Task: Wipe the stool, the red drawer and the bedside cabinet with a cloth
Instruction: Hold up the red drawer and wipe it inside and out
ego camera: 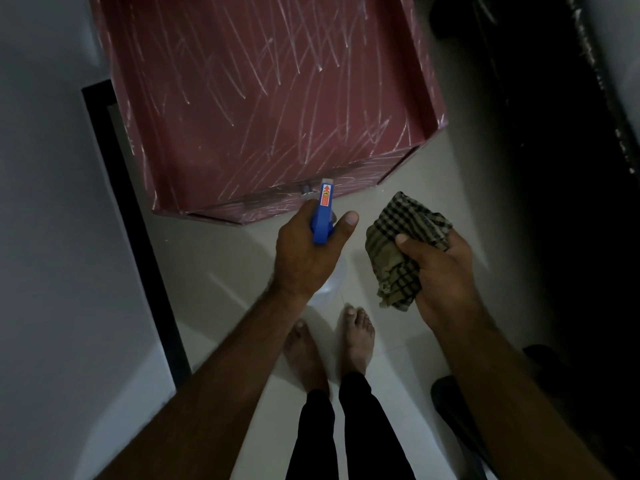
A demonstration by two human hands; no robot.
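The red drawer unit [263, 98] fills the upper middle; its top is covered with pale scratch marks. My left hand [304, 251] grips a spray bottle [323, 216] with a blue trigger head, its nozzle pointing toward the unit's near edge. The clear bottle body hangs below my palm. Just to the right, my right hand [440, 271] holds a bunched checked cloth [398, 251], beige with dark lines, above the floor and apart from the red top.
A white wall [52, 237] with a black skirting strip [138, 244] runs along the left. Dark furniture [554, 168] lines the right side. My bare feet [329, 344] stand on pale floor tiles [225, 271] in the narrow gap.
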